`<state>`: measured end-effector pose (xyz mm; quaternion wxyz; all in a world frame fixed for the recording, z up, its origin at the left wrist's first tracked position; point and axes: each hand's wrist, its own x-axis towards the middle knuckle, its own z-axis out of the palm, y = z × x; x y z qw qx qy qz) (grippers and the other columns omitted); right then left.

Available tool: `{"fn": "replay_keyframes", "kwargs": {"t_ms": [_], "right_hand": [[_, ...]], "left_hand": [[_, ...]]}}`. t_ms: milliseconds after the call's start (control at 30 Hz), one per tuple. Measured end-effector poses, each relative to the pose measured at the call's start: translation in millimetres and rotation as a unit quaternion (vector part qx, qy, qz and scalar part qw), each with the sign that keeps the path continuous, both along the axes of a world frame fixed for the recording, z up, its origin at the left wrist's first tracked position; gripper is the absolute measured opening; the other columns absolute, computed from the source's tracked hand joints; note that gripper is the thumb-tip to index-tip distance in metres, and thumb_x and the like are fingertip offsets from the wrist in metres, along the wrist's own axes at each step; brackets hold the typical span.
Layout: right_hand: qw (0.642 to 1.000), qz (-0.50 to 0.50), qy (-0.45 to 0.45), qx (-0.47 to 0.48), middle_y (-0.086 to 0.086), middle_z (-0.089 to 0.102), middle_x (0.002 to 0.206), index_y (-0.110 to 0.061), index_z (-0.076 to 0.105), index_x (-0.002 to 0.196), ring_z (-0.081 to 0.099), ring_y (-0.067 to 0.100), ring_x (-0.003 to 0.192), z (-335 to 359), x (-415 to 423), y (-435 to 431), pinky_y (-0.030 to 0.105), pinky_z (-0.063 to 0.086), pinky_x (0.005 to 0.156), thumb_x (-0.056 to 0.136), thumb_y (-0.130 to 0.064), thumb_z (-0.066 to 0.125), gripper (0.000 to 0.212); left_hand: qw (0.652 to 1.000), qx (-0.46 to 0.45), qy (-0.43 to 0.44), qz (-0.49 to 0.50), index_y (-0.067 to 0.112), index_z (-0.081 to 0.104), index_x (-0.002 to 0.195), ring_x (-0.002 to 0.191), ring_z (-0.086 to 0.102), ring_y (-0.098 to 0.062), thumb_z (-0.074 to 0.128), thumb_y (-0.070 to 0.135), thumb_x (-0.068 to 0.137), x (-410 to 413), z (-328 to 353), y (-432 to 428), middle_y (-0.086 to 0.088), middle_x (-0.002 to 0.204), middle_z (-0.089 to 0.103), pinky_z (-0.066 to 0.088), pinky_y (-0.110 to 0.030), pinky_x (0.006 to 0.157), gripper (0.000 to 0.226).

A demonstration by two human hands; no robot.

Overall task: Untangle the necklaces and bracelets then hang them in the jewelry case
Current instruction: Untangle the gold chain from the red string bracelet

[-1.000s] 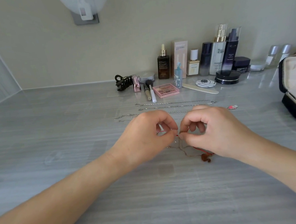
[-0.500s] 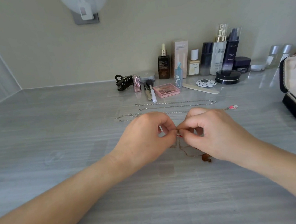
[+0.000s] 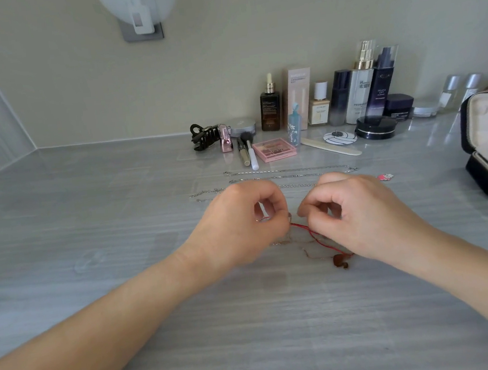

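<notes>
Pinching w/ both hands over the grey tabletop (image 3: 97, 290), centre frame. Left hand (image 3: 241, 224): fingers curled in, thumb + index clamped on a red cord (image 3: 301, 226); a bit of the cord also shows inside the curl of that hand. From the left fingertips the cord runs right, looks fairly straight, and goes in under the thumb of the right hand (image 3: 360, 217). Right hand: fingers curled, thumb + index tips close together just above the cord; contact pt hidden, so can't tell if it actually grips the cord. Past the right thumb the cord loops down along the table to a dark red pendant (image 3: 339, 260) lying flat, just beside the heel of the right hand. A thin fine chain (image 3: 310, 253) lies tangled w/ the cord on the table, below and between both hands. Two silver chains (image 3: 289, 171) laid out straight just beyond the knuckles, apart from the hands. A third chain (image 3: 207, 193) sits behind the hands, partly hidden by them, w/ a small red charm (image 3: 385, 177) near its right end. Jewelry case (image 3: 485, 141) open at far right edge, well apart from both hands. Cosmetics row (image 3: 359, 94) along the back wall.
</notes>
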<state>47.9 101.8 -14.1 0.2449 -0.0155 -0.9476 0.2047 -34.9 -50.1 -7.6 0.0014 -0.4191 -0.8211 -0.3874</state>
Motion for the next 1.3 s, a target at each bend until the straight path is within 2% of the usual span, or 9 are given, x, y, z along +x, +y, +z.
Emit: {"fn": "replay_keyframes", "kwargs": {"t_ms": [167,400,500,700,867,967,1100,1200,1300], "right_hand": [[0.999,0.015,-0.009,-0.042,-0.014,0.052,0.068,-0.028,0.072,0.084,0.052,0.008,0.064,3.2,-0.1,1.6,0.028,0.043,0.063,0.076,-0.022,0.064,0.014],[0.998,0.035,0.021,-0.042,-0.014,0.052,0.067,-0.027,0.072,0.077,0.052,0.013,0.063,0.6,-0.1,-3.7,0.035,0.046,0.063,0.076,-0.021,0.068,0.007],[0.999,0.029,0.024,-0.037,-0.015,0.051,0.065,-0.027,0.070,0.073,0.053,0.012,0.062,0.3,-1.4,-3.8,0.036,0.047,0.062,0.075,-0.021,0.066,0.008],[0.998,0.024,0.035,-0.050,-0.014,0.051,0.067,-0.025,0.066,0.070,0.056,0.020,0.062,3.1,-0.8,-3.0,0.037,0.047,0.058,0.073,-0.020,0.063,0.007],[0.997,0.028,0.020,-0.072,-0.009,0.054,0.066,-0.028,0.064,0.064,0.053,0.015,0.061,3.6,0.3,-4.7,0.038,0.048,0.061,0.068,-0.023,0.063,0.006],[0.994,0.037,-0.003,-0.105,-0.009,0.055,0.064,-0.030,0.063,0.061,0.051,0.012,0.063,4.0,0.3,-5.0,0.034,0.048,0.063,0.066,-0.023,0.063,0.009],[0.994,0.029,-0.021,-0.104,-0.010,0.057,0.066,-0.031,0.067,0.072,0.052,0.009,0.068,3.9,-0.6,-2.6,0.023,0.043,0.062,0.070,-0.018,0.064,0.013],[0.994,0.030,0.001,-0.107,-0.011,0.057,0.066,-0.028,0.068,0.075,0.051,0.013,0.066,4.9,0.5,-2.7,0.019,0.040,0.059,0.071,-0.019,0.066,0.010],[0.995,0.026,0.013,-0.093,-0.010,0.056,0.068,-0.029,0.067,0.072,0.052,0.013,0.066,3.9,1.0,-4.0,0.022,0.042,0.059,0.070,-0.022,0.070,0.007]], "left_hand": [[0.999,0.019,-0.045,-0.011,0.027,0.058,0.063,0.059,0.047,-0.003,0.063,0.013,0.077,-3.6,1.3,0.2,0.009,0.063,0.058,0.035,-0.009,0.051,0.020],[0.996,0.033,-0.078,-0.027,0.020,0.060,0.066,0.049,0.043,-0.001,0.063,0.007,0.079,-1.7,3.5,0.5,0.011,0.057,0.051,0.034,-0.007,0.047,0.019],[0.993,0.040,-0.108,-0.035,0.021,0.059,0.065,0.053,0.044,-0.003,0.063,0.005,0.079,-1.7,3.6,1.2,0.009,0.059,0.053,0.036,-0.009,0.051,0.022],[0.967,0.041,-0.249,-0.016,0.020,0.060,0.067,0.057,0.044,-0.007,0.062,0.008,0.082,-2.3,7.0,0.3,0.004,0.062,0.054,0.033,-0.021,0.055,0.019],[0.968,0.033,-0.247,-0.013,0.020,0.060,0.067,0.052,0.043,-0.002,0.061,0.006,0.081,-2.9,8.2,0.3,0.005,0.062,0.053,0.034,-0.014,0.049,0.020],[0.973,0.040,-0.226,-0.020,0.018,0.060,0.067,0.057,0.045,-0.008,0.060,0.003,0.081,-3.1,6.6,0.1,0.000,0.064,0.053,0.035,-0.014,0.051,0.020],[0.972,0.050,-0.228,-0.030,0.018,0.060,0.067,0.057,0.042,-0.008,0.061,0.005,0.082,-2.6,6.9,-0.2,0.004,0.060,0.050,0.034,-0.015,0.052,0.020],[0.970,0.051,-0.236,-0.028,0.019,0.060,0.069,0.060,0.042,-0.011,0.061,0.006,0.082,-2.5,7.5,-0.6,0.002,0.062,0.050,0.033,-0.019,0.054,0.019],[0.968,0.057,-0.243,-0.027,0.018,0.060,0.068,0.064,0.041,-0.014,0.061,0.006,0.083,-1.5,8.6,-0.1,-0.002,0.066,0.050,0.030,-0.025,0.057,0.019]]}}
